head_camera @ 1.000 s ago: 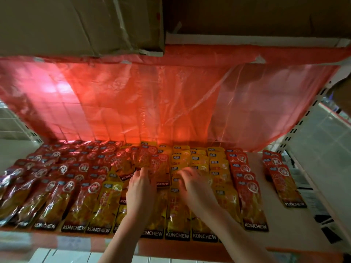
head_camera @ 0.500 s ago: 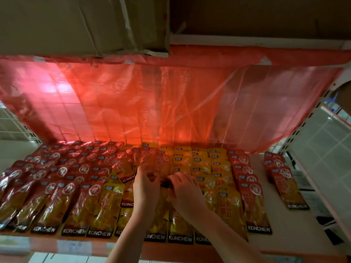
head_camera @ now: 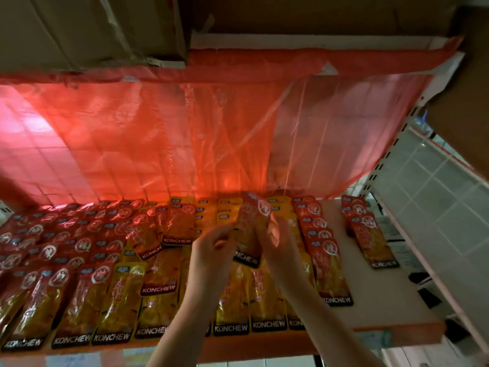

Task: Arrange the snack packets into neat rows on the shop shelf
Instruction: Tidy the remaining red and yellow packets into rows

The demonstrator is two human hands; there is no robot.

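Both the left hand (head_camera: 211,250) and right hand (head_camera: 277,242) pinch a light, floppy, probably slippery red packet (head_camera: 251,223), best gripped by its side edges.

A translucent red plastic sheet (head_camera: 164,144) hung across the middle of the frame, glowing pink at the left where light came through. Cardboard boxes (head_camera: 87,30) filled the top. At the right stood a white slotted upright (head_camera: 391,157) and pale wall tiles (head_camera: 447,197).

A red plastic sheet (head_camera: 185,139) hangs across the middle. Cardboard boxes (head_camera: 87,30) sit at 12 o'clock. At 3 o'clock, a slotted white upright (head_camera: 391,152) stands beside a tiled wall (head_camera: 434,197).
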